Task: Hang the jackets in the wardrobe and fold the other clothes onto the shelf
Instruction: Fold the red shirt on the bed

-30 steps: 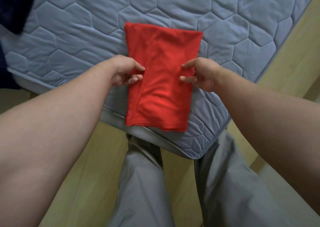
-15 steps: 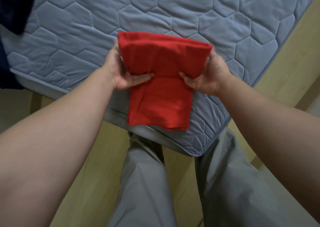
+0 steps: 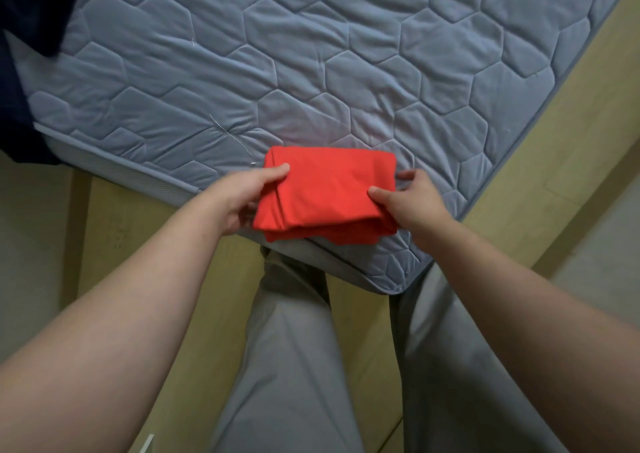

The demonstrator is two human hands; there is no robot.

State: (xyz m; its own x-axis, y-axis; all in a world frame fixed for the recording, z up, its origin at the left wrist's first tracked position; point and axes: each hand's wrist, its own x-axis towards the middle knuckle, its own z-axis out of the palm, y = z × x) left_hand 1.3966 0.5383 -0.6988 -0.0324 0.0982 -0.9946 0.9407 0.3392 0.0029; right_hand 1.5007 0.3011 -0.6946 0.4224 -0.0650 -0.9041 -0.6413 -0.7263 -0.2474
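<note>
Folded double since earlier: red garment (image 3: 325, 193), sides pinched by left hand (image 3: 242, 199) and right hand (image 3: 412, 203); fold seemingly done, level carry to shelf next.

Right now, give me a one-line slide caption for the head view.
Left hand and right hand grip a folded red cloth garment on the near edge of a quilted grey-blue mattress.

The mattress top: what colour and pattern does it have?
The mattress is grey-blue, quilted in stitched hexagon shapes; the head view shows it best.
</note>
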